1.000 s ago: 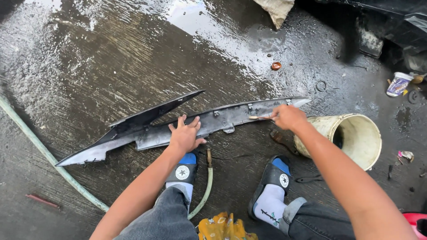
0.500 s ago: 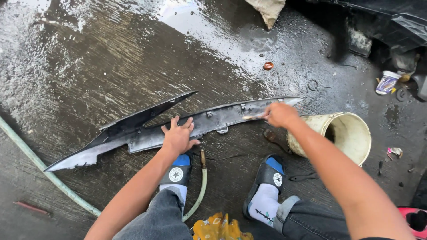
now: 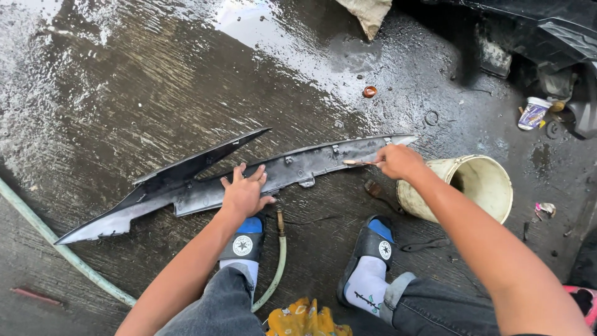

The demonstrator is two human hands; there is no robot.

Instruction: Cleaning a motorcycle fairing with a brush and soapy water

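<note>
A long dark plastic body panel (image 3: 186, 180) lies on the wet concrete floor, pointed at both ends. My left hand (image 3: 244, 191) rests flat on its middle, fingers spread, pressing it down. My right hand (image 3: 400, 162) is closed around a small brush (image 3: 358, 163) whose tip touches the panel's right part.
A cream bucket (image 3: 479, 186) lies tipped on its side right of my right hand. A green hose (image 3: 74, 264) runs along the left and curls between my sandalled feet (image 3: 372, 249). A small cup (image 3: 533, 113), a rust-coloured cap (image 3: 369, 91) and a cloth (image 3: 367, 14) lie farther off.
The brush in my right hand has moved in small strokes along the panel's right part. My left hand stays pressed on the panel. The view has shifted slightly.
</note>
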